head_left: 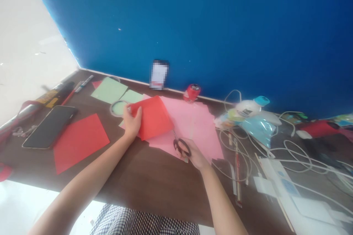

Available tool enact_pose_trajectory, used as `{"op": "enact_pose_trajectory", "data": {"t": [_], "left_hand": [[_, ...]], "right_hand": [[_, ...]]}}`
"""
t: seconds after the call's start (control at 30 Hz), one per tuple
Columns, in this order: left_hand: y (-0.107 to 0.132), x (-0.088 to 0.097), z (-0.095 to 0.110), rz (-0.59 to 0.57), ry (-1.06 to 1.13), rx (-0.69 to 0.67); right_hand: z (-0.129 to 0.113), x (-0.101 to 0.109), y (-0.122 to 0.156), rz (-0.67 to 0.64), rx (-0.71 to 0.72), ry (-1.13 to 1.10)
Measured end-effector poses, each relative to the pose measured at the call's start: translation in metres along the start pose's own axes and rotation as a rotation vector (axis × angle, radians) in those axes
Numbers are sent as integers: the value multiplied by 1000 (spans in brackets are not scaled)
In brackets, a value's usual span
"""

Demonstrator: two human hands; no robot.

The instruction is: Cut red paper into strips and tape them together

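My left hand (pixel 132 120) is closed on the left edge of a red sheet of paper (pixel 154 116), thumb on top. The sheet is held up over several pink sheets (pixel 197 125) on the table. My right hand (pixel 193 153) grips a pair of scissors (pixel 182 147) by the dark handles. The scissor tips point up and away, at the lower right corner of the red sheet; whether the blades touch the paper I cannot tell. Left of my left hand lies a roll of clear tape (pixel 112 109), partly over light green paper (pixel 109 90).
A phone (pixel 49 126) and another red sheet (pixel 82 142) lie on the left. At the back stands a red can-like object (pixel 192 92) by the blue wall (pixel 193 25). White cables (pixel 298 161), a blue plastic packet (pixel 259 129) and a power strip (pixel 284 181) crowd the right.
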State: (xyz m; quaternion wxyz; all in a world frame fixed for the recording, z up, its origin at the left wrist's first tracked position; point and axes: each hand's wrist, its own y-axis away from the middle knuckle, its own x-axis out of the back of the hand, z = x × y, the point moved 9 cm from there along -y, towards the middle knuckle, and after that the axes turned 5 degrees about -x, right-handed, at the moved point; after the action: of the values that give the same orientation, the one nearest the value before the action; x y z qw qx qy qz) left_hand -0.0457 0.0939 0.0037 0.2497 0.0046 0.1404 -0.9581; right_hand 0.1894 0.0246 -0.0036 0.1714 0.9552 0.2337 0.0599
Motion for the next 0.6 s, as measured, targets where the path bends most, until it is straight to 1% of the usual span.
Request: {"op": "enact_pose_trajectory", "data": {"t": [0.27,0.6], "left_hand": [[-1,3,0,23,-30,-12],[-1,2,3,17,-35,-5]], "right_hand": [[1,0,0,5,-19,-6],[1,0,0,10,-16,-20]]}}
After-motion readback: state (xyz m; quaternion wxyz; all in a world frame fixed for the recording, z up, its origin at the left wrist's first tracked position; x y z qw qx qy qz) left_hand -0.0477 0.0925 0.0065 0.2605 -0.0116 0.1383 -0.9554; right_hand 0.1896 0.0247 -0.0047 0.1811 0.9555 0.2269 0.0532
